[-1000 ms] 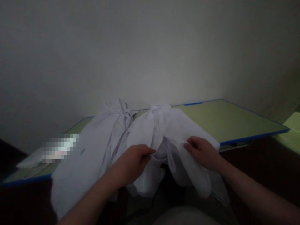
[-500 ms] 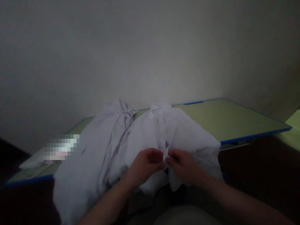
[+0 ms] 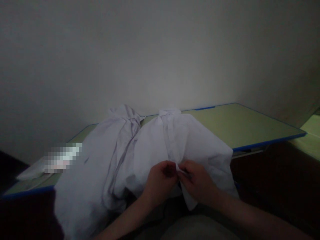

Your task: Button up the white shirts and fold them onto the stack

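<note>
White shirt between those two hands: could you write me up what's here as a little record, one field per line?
Garment in hand: white shirt, collar end toward the wall
Right hand: pinching the shirt's front edge
Left hand: curled against that edge, meeting the right; exact grip unclear
Beside it, left: second white garment, creased, hanging over the near edge
Surface: pale green table, blue-edged
Far left: pale packet, partly pixelated
Light: dim

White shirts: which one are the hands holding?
The shirt on the right: the left hand and right hand pinch its cloth. Neither hand holds the crumpled shirt on the left.
</note>
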`<state>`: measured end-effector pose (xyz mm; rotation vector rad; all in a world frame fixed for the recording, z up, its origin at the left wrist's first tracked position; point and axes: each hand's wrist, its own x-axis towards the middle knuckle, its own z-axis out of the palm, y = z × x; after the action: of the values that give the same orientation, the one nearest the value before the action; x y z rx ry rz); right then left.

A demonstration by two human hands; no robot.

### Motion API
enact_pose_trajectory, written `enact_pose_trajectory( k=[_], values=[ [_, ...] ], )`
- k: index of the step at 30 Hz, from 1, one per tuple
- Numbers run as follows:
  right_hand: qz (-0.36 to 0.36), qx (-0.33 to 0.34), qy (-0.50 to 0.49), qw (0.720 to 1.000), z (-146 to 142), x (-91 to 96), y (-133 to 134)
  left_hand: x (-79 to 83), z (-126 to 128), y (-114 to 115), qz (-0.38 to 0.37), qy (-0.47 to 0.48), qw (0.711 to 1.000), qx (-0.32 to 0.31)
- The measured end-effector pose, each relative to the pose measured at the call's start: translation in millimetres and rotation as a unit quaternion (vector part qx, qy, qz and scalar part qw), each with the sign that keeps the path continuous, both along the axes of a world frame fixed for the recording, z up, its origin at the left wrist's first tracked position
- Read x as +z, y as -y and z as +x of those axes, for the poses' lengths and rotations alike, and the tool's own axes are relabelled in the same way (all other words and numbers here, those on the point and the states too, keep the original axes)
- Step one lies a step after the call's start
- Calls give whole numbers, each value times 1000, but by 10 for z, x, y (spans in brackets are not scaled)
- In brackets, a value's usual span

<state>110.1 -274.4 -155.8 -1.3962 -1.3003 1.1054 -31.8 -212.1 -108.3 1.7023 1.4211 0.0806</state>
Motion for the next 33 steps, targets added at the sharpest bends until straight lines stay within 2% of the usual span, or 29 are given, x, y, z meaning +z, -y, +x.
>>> enact_pose_trajectory(
  k=[7, 17, 22, 26, 30, 33],
  values=[
    [-20, 11, 12, 1000, -19, -93, 38, 23, -10, 14, -32, 12, 998, 48],
    [-33, 43, 17, 998, 23, -79, 29, -31, -33, 40, -45, 58, 995, 70],
    [-42, 75, -14, 996, 102, -92, 58, 1, -17, 38, -49, 36, 995, 77],
    [-87, 104, -67, 989, 135, -125, 44, 17, -13, 26, -65, 26, 994, 84],
    [-166, 70, -128, 975, 49, -157, 6, 16, -10, 31, -66, 29, 994, 83],
    [-203, 27, -124, 971, -25, -143, 2, -7, -19, 39, -78, 57, 991, 96]
  ],
)
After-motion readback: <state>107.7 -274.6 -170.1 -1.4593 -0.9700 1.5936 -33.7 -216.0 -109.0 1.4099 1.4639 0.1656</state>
